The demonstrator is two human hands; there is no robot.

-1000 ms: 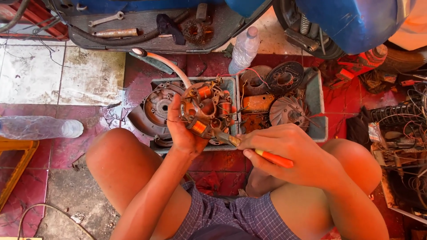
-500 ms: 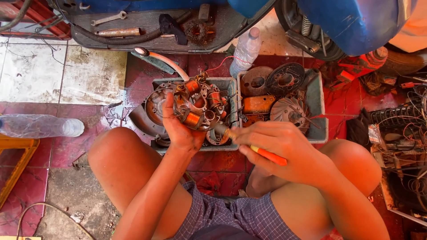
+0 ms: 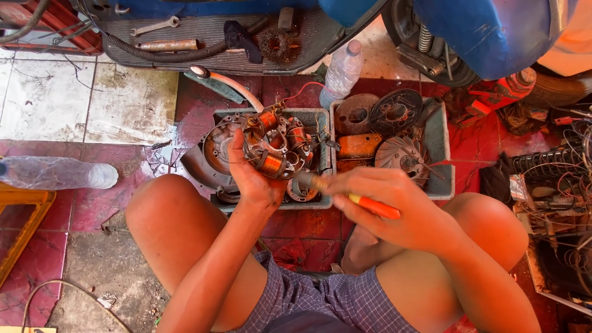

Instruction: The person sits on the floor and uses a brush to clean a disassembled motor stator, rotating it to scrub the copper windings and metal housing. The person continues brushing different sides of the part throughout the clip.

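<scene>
Left hand [image 3: 250,179] grips a copper-coiled stator [image 3: 275,145]; right hand [image 3: 385,206] clasps, seemingly, an orange-handled screwdriver [image 3: 364,203]

stator plate [image 3: 274,148] above left tray [image 3: 320,117], right tray [image 3: 441,148] beside, bottle [image 3: 341,73] behind

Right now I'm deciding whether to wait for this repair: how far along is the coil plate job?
Done: the coil plate is out of the machine, and other removed parts lie in the grey trays. In hand: the left hand holds the plate up while the right hand works an orange-handled screwdriver against it. Left: the plate is not refitted, so it looks mid-job.
</scene>
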